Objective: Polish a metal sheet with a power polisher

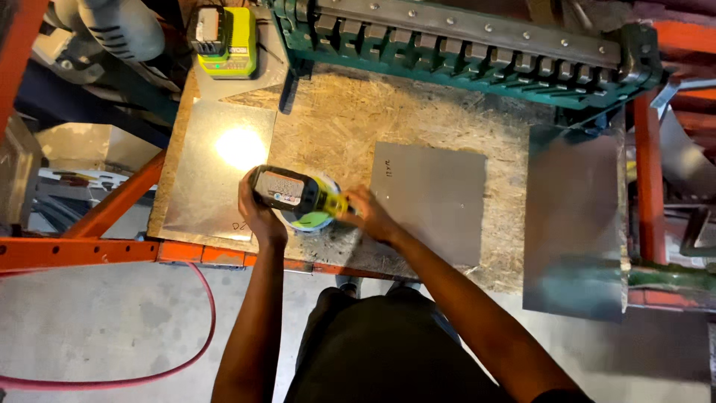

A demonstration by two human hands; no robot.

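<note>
- Left grip [257, 213] clamped on battery end of cordless power tool [298, 195].
- Right grip [367, 214] closed around its nose end.
- Long axis lying left-right between both grips, over worktop [350, 119] edge.
- Grey metal sheet [432, 198] just right of right grip.

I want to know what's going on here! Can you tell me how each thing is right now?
left hand: gripping the battery end of the power tool
right hand: gripping the tool's front end
power tool: held just above the bench, yellow-green and black
small metal sheet: lying flat on the board
shiny sheet: flat, reflecting light
big sheet: overhanging the bench edge
charger: battery seated in it
red hose: lying on floor
</note>
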